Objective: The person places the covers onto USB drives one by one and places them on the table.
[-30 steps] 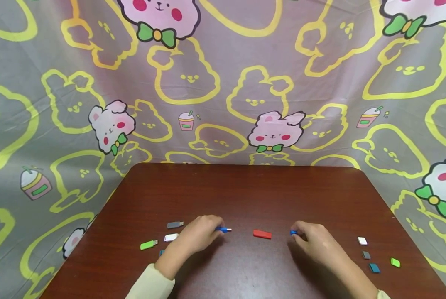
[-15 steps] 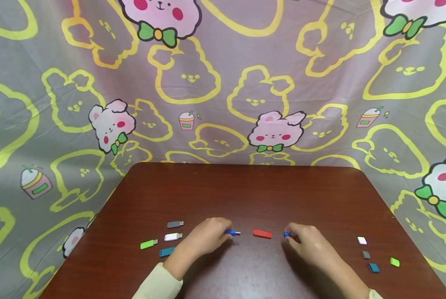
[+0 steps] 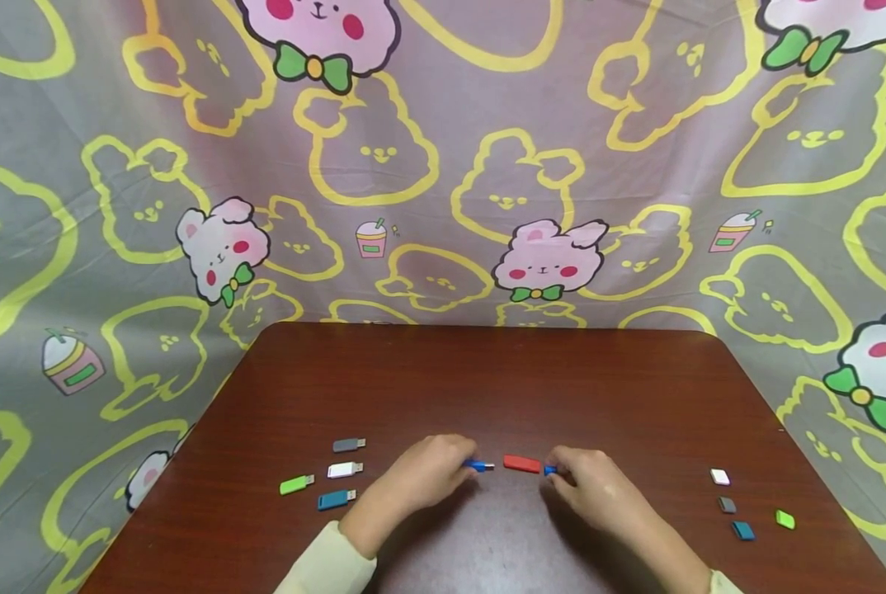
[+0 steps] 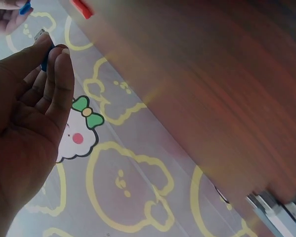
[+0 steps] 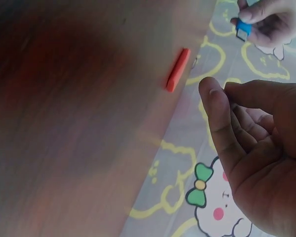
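Note:
Between thumb and fingers my left hand (image 3: 435, 469) pinches a blue USB stick (image 3: 477, 466), its bare metal plug pointing right. My right hand (image 3: 593, 483) pinches a small blue cap (image 3: 550, 470), which pokes out to the left of the fingertips. Stick and cap are apart, facing each other. A red USB stick (image 3: 520, 464) lies on the table between the two hands, no metal plug showing. In the left wrist view the blue stick (image 4: 45, 60) is partly covered by fingers. From the right wrist, the cap is hidden behind my own fingers.
Left on the brown table (image 3: 487, 379) lie uncapped USB sticks: grey (image 3: 345, 445), white (image 3: 341, 470), green (image 3: 293, 485) and teal (image 3: 333, 500). Loose caps lie right: white (image 3: 720, 477), grey (image 3: 727, 505), teal (image 3: 743, 530), green (image 3: 785, 520). A patterned cloth (image 3: 443, 148) hangs behind.
My left hand has moved right with the blue USB stick and my right hand left with the blue cap, narrowing the gap. The teal stick has come into full view.

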`<state>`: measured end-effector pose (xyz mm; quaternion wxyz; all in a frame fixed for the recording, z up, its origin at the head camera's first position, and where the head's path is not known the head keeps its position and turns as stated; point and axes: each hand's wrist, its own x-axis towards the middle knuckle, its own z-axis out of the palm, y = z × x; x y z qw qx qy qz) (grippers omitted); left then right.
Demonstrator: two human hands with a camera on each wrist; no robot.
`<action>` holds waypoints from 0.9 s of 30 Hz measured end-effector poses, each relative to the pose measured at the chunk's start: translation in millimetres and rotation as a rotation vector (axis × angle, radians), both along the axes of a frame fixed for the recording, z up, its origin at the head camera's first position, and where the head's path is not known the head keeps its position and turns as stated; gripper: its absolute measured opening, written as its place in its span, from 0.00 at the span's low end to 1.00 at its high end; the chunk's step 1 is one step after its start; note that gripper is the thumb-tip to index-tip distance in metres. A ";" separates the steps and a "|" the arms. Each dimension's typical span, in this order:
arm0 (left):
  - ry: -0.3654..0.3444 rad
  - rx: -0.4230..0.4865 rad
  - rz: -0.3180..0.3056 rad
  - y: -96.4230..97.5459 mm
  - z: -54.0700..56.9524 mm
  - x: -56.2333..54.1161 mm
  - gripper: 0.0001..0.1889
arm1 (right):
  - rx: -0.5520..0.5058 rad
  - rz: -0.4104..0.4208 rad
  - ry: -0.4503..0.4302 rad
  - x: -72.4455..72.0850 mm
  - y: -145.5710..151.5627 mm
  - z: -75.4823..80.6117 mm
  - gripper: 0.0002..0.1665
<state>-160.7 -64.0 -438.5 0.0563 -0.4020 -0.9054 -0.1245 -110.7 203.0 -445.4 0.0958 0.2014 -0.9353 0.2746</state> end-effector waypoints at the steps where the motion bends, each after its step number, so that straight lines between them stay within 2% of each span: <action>1: 0.004 -0.005 -0.002 1.9 0.2 0.7 0.08 | -0.005 0.000 -0.008 0.2 -2.7 0.0 0.10; 6: 0.028 -0.024 -0.016 9.8 1.0 4.1 0.08 | -0.025 0.013 -0.032 1.5 -13.3 0.1 0.10; 17: 0.012 -0.024 -0.019 17.0 -1.0 4.4 0.07 | -0.018 0.019 0.016 1.7 -18.9 -0.8 0.10; 27: 0.011 0.003 -0.056 23.9 1.3 7.9 0.04 | -0.002 0.052 0.058 1.7 -24.5 -1.5 0.10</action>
